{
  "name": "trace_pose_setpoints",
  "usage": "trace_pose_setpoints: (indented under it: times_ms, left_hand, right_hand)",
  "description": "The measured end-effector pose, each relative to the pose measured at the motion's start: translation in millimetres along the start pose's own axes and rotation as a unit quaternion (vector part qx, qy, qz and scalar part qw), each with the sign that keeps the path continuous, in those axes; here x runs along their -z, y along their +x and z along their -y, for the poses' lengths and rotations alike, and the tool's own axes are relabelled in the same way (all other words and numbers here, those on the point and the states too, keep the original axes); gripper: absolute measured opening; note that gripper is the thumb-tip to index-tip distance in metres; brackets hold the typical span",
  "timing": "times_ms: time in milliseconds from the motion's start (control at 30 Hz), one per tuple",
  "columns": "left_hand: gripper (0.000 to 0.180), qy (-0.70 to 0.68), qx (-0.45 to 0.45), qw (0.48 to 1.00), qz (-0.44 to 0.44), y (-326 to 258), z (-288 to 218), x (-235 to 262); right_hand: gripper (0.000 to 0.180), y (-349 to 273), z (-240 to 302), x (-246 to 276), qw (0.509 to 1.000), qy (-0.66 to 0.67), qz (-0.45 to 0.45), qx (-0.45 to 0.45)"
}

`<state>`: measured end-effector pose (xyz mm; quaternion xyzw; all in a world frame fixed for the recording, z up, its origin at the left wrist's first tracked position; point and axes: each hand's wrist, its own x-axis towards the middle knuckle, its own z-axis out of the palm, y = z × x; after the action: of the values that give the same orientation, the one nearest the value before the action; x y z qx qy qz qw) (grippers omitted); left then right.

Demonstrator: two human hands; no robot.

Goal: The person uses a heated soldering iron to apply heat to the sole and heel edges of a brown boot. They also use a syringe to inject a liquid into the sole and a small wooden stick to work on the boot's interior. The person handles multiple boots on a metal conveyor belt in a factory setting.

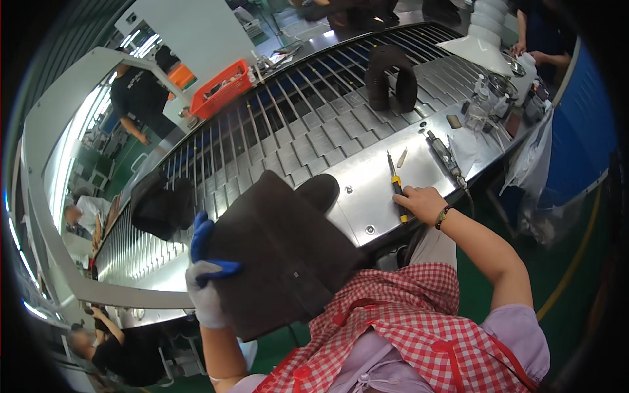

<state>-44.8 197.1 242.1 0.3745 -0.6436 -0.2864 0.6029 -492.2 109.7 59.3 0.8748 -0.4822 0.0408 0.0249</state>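
Observation:
My left hand (208, 288), in a white glove with blue fingertips, is closed on the edge of a dark brown boot (282, 249). Its wide shaft lies tilted in front of my apron, and a rounded end (319, 192) points toward the metal bench (357, 187). Bare, with a bracelet at the wrist, my right hand (422, 204) rests at the bench's front edge. Its fingers are closed round the black handle of a yellow-and-black pointed hand tool (396, 180), whose thin metal tip points away from me.
A slatted conveyor (288, 124) runs behind the bench, carrying dark boots (391, 78) (164, 204). Right of my hand lie a corded tool (447, 156) and several bottles (481, 98). A white hood (481, 49) hangs over the far right. A red crate (219, 92) and co-workers are beyond.

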Motion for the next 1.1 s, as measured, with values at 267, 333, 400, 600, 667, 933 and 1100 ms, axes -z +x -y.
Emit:
trace_pose_setpoints:
  times_ms: [267, 333, 400, 600, 667, 933, 1100]
  left_hand:
    - [0.064, -0.483, 0.286, 0.814, -0.151, -112, 18, -49]
    - [0.068, -0.449, 0.308, 0.818, -0.187, -130, 37, -72]
    - [0.063, -0.262, 0.352, 0.884, -0.160, -136, 53, -84]
    - [0.044, -0.193, 0.217, 0.903, -0.316, -81, 91, -77]
    - [0.042, -0.202, 0.161, 0.897, -0.359, -53, 97, -65]
    - [0.044, -0.254, 0.218, 0.907, -0.254, -9, 137, -20]
    - [0.048, 0.028, 0.100, 0.983, -0.153, 7, 179, -5]
  right_hand:
    - [0.047, -32, 22, 18, 0.902, 0.274, -0.328, -0.063]
    - [0.039, -38, 29, 25, 0.843, 0.316, -0.429, -0.070]
    - [0.038, -50, 36, 34, 0.803, 0.351, -0.477, -0.074]
    - [0.031, -84, 53, 57, 0.718, 0.415, -0.547, -0.116]
    - [0.030, -98, 54, 63, 0.732, 0.376, -0.553, -0.127]
    - [0.065, -106, 65, 74, 0.755, 0.386, -0.504, -0.162]
    - [0.070, -89, 60, 73, 0.781, 0.419, -0.429, -0.179]
